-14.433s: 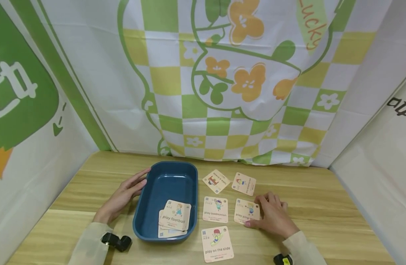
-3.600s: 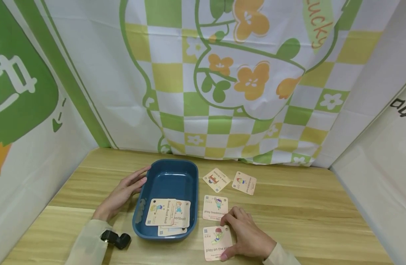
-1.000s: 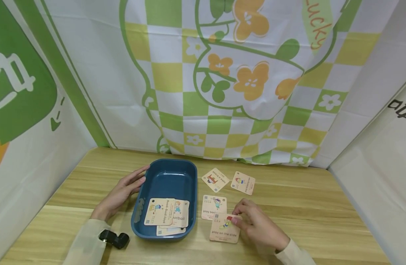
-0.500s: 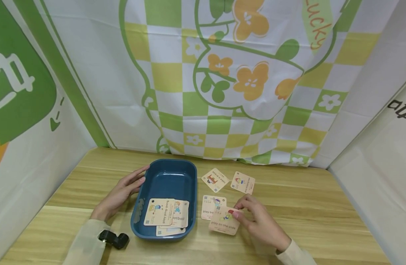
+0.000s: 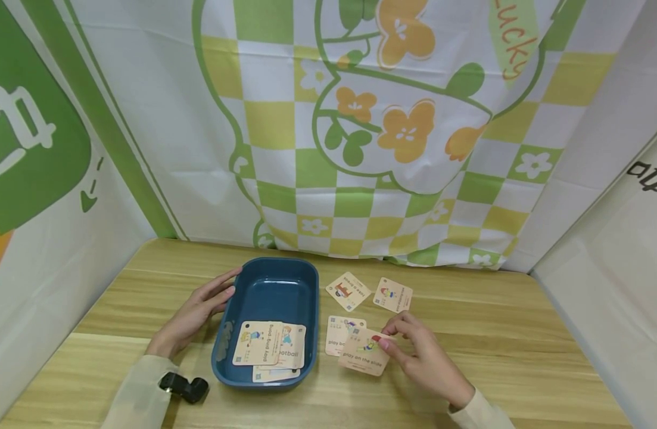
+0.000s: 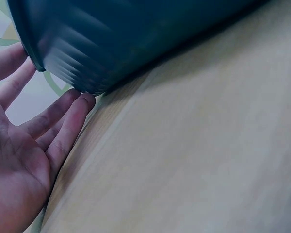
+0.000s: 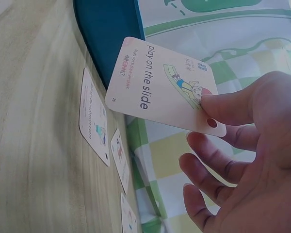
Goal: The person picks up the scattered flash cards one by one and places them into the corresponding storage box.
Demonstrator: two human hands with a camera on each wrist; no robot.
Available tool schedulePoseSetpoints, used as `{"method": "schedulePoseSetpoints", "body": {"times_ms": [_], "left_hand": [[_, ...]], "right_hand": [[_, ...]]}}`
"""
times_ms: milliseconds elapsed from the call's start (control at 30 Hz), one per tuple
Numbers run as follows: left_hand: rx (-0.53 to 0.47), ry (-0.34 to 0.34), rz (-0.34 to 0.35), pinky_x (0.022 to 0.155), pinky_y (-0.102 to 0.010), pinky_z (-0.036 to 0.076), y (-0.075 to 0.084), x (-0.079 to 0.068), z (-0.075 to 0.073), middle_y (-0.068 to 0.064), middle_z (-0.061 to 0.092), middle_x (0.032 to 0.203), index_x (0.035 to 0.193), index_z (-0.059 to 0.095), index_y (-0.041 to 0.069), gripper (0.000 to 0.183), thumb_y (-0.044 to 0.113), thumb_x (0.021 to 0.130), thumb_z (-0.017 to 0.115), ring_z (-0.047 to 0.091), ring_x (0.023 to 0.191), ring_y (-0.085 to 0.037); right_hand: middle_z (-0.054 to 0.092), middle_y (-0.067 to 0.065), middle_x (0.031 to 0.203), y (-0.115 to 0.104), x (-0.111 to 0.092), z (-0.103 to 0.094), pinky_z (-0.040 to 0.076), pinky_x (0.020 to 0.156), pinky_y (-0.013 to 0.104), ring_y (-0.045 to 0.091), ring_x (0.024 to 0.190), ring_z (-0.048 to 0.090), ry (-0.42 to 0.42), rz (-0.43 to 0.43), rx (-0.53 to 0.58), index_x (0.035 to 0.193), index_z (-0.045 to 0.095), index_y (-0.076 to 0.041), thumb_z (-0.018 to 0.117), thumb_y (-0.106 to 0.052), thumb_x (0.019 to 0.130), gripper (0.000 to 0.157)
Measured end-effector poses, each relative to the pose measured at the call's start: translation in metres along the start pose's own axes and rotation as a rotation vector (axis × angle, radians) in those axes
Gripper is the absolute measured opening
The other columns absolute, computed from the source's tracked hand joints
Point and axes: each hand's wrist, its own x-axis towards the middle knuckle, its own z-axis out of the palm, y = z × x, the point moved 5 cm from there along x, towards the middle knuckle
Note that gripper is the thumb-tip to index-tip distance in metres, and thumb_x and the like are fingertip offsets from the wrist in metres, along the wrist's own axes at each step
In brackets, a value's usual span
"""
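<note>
My right hand (image 5: 427,360) pinches the "play on the slide" flash card (image 5: 363,353) by its upper right corner, thumb on the printed face. In the right wrist view this card (image 7: 160,87) is tilted and raised over the table. Below it, the "play badminton" card (image 5: 336,335) lies partly covered in the head view. My left hand (image 5: 196,313) rests its straight fingers on the left side of the blue tray (image 5: 226,310); the left wrist view shows fingertips at the tray's rim and base. Inside the tray, a "play ping-pong" card (image 5: 255,344) overlaps a football card (image 5: 293,351) and another below.
Two more cards lie behind on the wooden table (image 5: 467,333): a "take a break" card (image 5: 349,291) and a card with a red-capped figure (image 5: 392,295). A patterned cloth (image 5: 392,179) hangs along the table's back edge. White panels stand on both sides.
Since the oldest frame, the ping-pong card has gone into the tray. My right hand has picked up the slide card, lately tilting it and shifting it slightly up. The left hand stays put.
</note>
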Motion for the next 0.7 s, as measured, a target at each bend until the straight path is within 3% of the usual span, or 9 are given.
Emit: {"method": "schedulePoseSetpoints", "body": {"times_ms": [700], "left_hand": [[-0.011,0.004,0.003,0.097,-0.019,0.046,-0.0012,0.0002,-0.0004,-0.014,0.028,0.163,0.16,0.034,0.02,0.059,0.04,0.107,0.051,0.035,0.143,-0.039]], "right_hand": [[0.061,-0.012,0.101,-0.0051,0.0005,-0.009,0.051,0.085,0.043,0.011,0.097,0.059,0.043,-0.031,0.018,0.092,0.07,-0.021,0.071,-0.012,0.096,0.01]]}}
